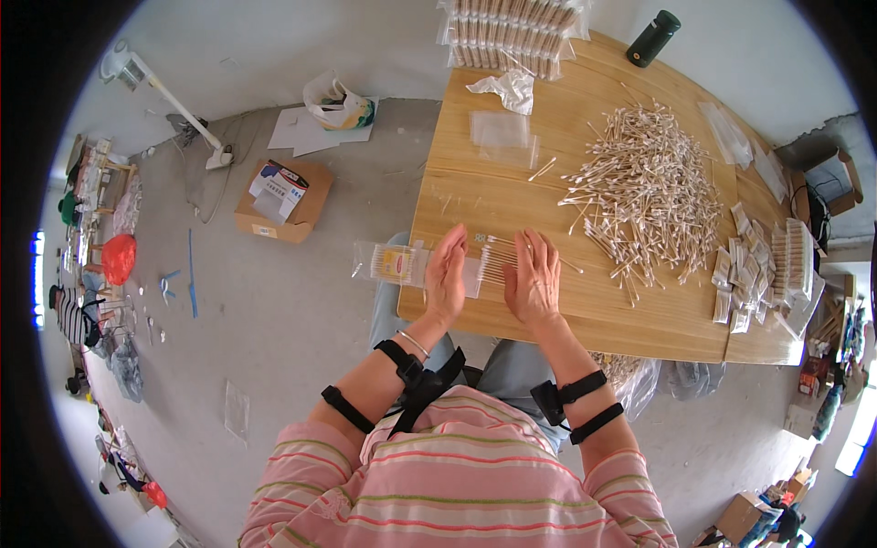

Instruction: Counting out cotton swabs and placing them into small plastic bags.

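Note:
A small row of cotton swabs [496, 261] lies on the table near its front left, between my two hands. My left hand [446, 272] stands on edge at their left ends, fingers stretched out. On their right side my right hand [534, 279] also has its fingers extended, its palm edge against or close to the swabs. A clear plastic bag with a yellow label [393, 263] overhangs the table's left edge, partly behind my left hand. To the right spreads a large heap of loose cotton swabs [653, 187].
Flat clear bags [501, 130] and crumpled plastic [512, 89] lie farther back on the wooden table [438, 196]. Stacked swab packs [512, 36] and a dark green bottle [653, 38] stand at the far edge. Small packets [744, 265] pile up right. A cardboard box [285, 203] sits on the floor.

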`<act>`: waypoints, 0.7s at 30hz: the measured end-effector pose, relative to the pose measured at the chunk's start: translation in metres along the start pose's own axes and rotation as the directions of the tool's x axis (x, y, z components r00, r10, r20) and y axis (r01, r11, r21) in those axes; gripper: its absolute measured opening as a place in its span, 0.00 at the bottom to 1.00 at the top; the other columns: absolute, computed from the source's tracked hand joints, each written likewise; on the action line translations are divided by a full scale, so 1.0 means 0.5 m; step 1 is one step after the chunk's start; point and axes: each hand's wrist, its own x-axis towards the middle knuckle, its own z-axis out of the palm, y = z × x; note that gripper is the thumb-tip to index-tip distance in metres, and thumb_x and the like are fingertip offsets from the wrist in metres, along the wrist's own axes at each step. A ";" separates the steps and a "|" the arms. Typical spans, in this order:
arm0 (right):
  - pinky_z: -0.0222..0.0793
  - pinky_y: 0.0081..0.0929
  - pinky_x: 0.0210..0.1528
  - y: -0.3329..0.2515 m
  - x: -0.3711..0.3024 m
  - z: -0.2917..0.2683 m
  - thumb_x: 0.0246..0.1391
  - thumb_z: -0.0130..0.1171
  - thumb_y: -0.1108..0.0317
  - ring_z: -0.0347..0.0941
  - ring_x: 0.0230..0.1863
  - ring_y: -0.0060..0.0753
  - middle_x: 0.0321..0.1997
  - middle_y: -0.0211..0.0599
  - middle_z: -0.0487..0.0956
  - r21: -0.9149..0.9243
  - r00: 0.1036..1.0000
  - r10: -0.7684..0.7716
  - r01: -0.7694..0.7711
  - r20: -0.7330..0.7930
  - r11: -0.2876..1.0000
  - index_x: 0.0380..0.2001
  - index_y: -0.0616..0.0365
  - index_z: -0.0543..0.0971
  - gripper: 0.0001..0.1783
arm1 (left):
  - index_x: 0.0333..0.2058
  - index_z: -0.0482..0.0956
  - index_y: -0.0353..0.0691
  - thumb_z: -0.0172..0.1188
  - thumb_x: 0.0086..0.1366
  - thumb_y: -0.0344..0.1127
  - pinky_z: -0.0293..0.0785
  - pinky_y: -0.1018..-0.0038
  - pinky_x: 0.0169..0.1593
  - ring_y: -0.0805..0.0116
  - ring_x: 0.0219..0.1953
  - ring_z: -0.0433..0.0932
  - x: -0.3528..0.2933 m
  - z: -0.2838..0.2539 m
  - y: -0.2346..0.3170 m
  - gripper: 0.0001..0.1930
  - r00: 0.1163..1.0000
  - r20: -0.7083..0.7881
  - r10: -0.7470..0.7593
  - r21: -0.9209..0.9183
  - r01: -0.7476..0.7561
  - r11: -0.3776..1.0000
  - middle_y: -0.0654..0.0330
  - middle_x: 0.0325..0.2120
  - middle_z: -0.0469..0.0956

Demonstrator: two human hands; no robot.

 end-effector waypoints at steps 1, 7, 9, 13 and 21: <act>0.57 0.47 0.60 0.004 0.005 0.005 0.44 0.61 0.72 0.60 0.59 0.51 0.59 0.45 0.64 -0.001 1.000 0.001 -0.001 0.000 1.000 0.57 0.59 0.66 0.34 | 0.61 0.62 0.33 0.47 0.72 0.42 0.58 0.68 0.66 0.64 0.62 0.63 0.004 0.006 0.002 0.24 1.000 0.001 -0.001 -0.001 0.001 1.000 0.53 0.58 0.65; 0.56 0.49 0.59 0.000 0.008 0.027 0.48 0.55 0.75 0.61 0.55 0.53 0.55 0.43 0.67 0.026 0.983 0.046 -0.051 0.180 0.998 0.52 0.56 0.73 0.24 | 0.62 0.60 0.33 0.46 0.72 0.46 0.54 0.67 0.67 0.63 0.64 0.59 0.006 0.017 -0.001 0.28 0.999 0.016 -0.028 -0.049 0.029 0.998 0.51 0.62 0.61; 0.57 0.48 0.58 -0.003 0.002 0.033 0.48 0.54 0.77 0.61 0.54 0.51 0.54 0.44 0.68 0.079 0.992 0.028 -0.038 0.122 0.996 0.50 0.55 0.75 0.22 | 0.63 0.58 0.33 0.44 0.73 0.48 0.53 0.68 0.67 0.62 0.65 0.59 0.001 0.017 -0.001 0.29 0.999 0.032 -0.036 -0.048 0.037 0.998 0.51 0.62 0.60; 0.59 0.44 0.58 0.010 0.007 0.044 0.50 0.51 0.80 0.62 0.55 0.52 0.54 0.47 0.68 0.214 0.993 0.110 -0.101 -0.031 0.972 0.51 0.57 0.73 0.23 | 0.63 0.58 0.32 0.43 0.73 0.50 0.53 0.68 0.68 0.62 0.65 0.57 0.003 0.018 0.006 0.30 0.997 0.004 -0.071 -0.056 0.071 0.996 0.51 0.63 0.59; 0.57 0.41 0.63 -0.011 0.017 0.068 0.56 0.44 0.82 0.62 0.61 0.53 0.61 0.51 0.66 0.638 0.962 0.250 -0.128 -0.105 0.759 0.54 0.63 0.68 0.21 | 0.64 0.56 0.30 0.42 0.72 0.52 0.49 0.68 0.69 0.65 0.66 0.55 0.018 0.034 -0.015 0.32 0.994 0.089 -0.058 0.000 0.058 0.998 0.52 0.64 0.58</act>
